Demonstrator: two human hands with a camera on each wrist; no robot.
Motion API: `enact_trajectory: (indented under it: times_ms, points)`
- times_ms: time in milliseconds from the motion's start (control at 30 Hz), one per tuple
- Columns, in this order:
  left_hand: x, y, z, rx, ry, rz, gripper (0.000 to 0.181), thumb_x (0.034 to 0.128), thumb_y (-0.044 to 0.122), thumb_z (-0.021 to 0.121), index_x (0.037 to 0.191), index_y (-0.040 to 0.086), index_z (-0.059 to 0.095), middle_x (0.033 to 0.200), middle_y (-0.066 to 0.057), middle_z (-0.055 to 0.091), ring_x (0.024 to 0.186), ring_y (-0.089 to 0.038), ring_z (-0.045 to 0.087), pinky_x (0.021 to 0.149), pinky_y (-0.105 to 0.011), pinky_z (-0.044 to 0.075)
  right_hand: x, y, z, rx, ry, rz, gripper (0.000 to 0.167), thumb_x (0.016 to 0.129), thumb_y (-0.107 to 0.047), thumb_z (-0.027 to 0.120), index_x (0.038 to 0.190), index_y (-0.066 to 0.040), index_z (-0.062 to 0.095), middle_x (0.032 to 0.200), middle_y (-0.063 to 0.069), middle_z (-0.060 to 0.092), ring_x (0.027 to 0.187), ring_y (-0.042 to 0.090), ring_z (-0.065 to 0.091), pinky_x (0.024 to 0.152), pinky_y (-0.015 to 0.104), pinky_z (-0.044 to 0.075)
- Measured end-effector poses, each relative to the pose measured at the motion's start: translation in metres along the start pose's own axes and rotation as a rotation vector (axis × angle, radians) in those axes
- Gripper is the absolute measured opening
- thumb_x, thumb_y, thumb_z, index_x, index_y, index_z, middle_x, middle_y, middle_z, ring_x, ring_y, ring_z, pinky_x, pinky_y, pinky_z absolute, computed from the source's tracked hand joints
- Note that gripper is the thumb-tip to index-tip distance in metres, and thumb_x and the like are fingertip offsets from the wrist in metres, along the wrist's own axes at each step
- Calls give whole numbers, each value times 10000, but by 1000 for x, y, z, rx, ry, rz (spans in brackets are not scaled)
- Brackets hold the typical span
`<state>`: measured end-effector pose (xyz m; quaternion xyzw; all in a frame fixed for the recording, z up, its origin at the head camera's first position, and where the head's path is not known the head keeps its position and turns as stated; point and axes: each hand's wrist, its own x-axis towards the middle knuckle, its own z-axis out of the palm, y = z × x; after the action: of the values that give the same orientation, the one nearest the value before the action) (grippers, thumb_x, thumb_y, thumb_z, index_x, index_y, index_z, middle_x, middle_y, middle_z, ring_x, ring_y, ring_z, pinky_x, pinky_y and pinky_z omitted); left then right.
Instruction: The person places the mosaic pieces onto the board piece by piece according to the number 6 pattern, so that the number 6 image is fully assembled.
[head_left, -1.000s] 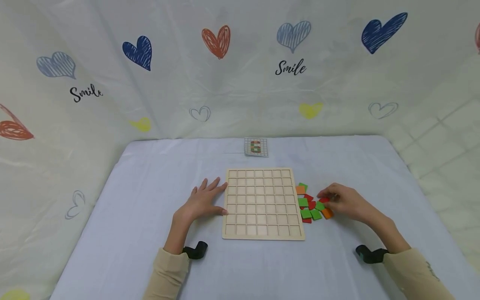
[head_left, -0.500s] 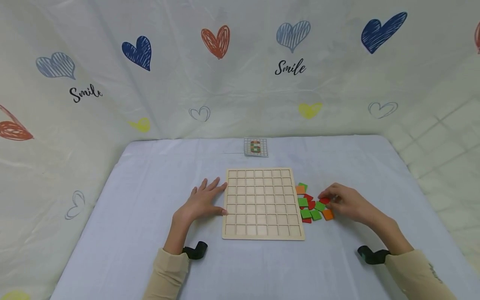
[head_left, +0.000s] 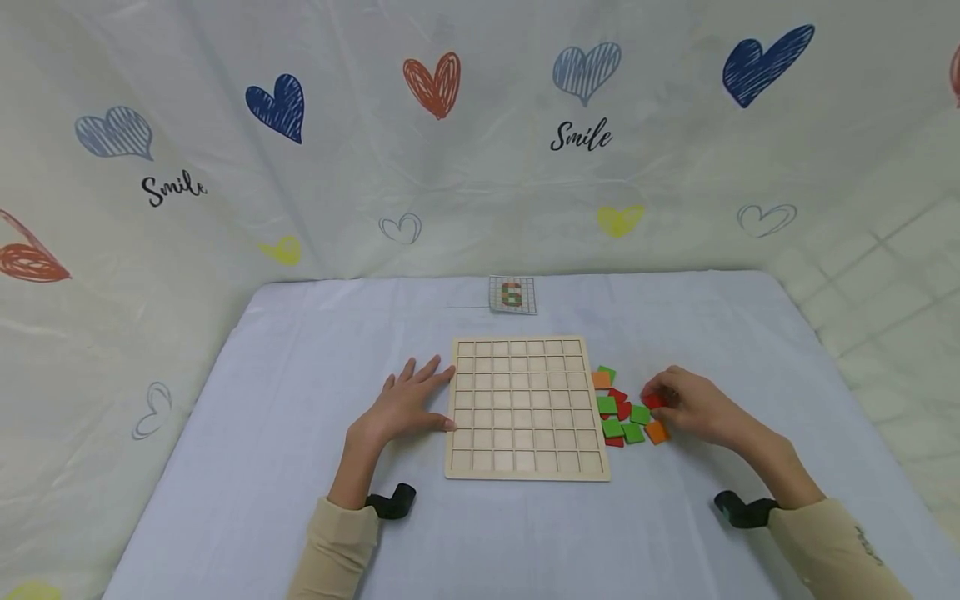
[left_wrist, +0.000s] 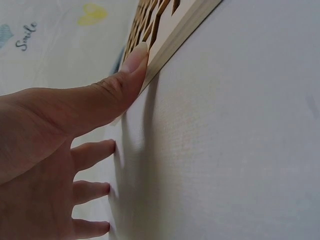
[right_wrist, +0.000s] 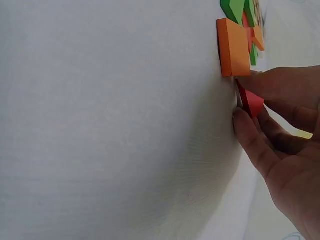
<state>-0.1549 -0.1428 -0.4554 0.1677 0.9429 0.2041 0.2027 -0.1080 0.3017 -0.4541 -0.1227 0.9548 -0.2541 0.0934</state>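
A wooden grid board [head_left: 525, 399] with bare square cells lies flat on the white table. My left hand [head_left: 402, 407] is spread at its left edge, and the thumb [left_wrist: 131, 67] presses on the frame in the left wrist view. To the right of the board, my right hand [head_left: 693, 406] pinches a red square tile [right_wrist: 253, 102] between thumb and fingers, low at the table. Just beside it lies an orange tile [right_wrist: 234, 48]. Part of the red tile is hidden by the fingers.
Several loose green, red and orange tiles, among them a green tile [head_left: 640, 415], lie along the board's right edge, some overlapping. Behind the board is a small printed card [head_left: 512, 295] with a coloured grid pattern. A white curtain [head_left: 480, 183] with hearts hangs beyond the table.
The right hand has drawn the red tile slightly to the right, away from the green tile beside it. The left hand and the board stay in place.
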Motion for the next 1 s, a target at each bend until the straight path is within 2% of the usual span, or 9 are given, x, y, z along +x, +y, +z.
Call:
enact_trajectory:
  times_ms: [167, 267, 467, 667, 800, 1000]
  points:
    - [0, 0, 0, -1, -5, 3, 912, 848, 420, 832, 1613, 253, 365, 1724, -48, 200, 1594, -422, 31, 1231, -696, 80, 1, 3, -1, 67, -33, 31, 167, 876, -20, 749, 1028, -37, 682, 992, 62, 688, 900, 224, 626, 821, 423, 587]
    - [0, 0, 0, 2, -3, 6, 911, 847, 416, 834, 1612, 250, 369, 1723, -53, 205, 1593, -429, 38, 1229, -699, 84, 2, 4, -2, 75, -29, 30, 155, 894, -42, 737, 1040, -61, 689, 998, 44, 702, 906, 204, 632, 821, 372, 582]
    - [-1, 0, -1, 7, -1, 7, 909, 847, 418, 834, 1611, 251, 372, 1722, -53, 207, 1592, -430, 44, 1226, -704, 90, 6, 1, -6, 95, 34, -19, 215, 908, -53, 748, 1117, -101, 755, 1069, 54, 738, 924, 197, 656, 783, 225, 565]
    - [-1, 0, -1, 9, -1, 6, 906, 850, 422, 831, 1613, 263, 368, 1724, -44, 202, 1594, -422, 41, 1231, -694, 92, 14, -8, -7, 116, 59, -7, 164, 913, -89, 767, 1076, -112, 775, 1053, 59, 755, 914, 199, 674, 758, 202, 551]
    - [0, 0, -1, 6, -4, 1, 912, 846, 426, 833, 1613, 269, 366, 1724, -38, 201, 1596, -416, 38, 1235, -689, 89, 22, -14, -5, 118, 71, -10, 182, 911, -109, 778, 1092, -99, 773, 1056, 79, 761, 914, 214, 685, 767, 236, 563]
    - [-1, 0, -1, 1, -4, -4, 912, 846, 436, 832, 1613, 268, 368, 1724, -40, 202, 1598, -410, 36, 1235, -689, 87, 35, -23, -2, 146, 75, -14, 202, 928, -125, 767, 1125, -82, 766, 1094, 95, 759, 965, 256, 706, 842, 408, 611]
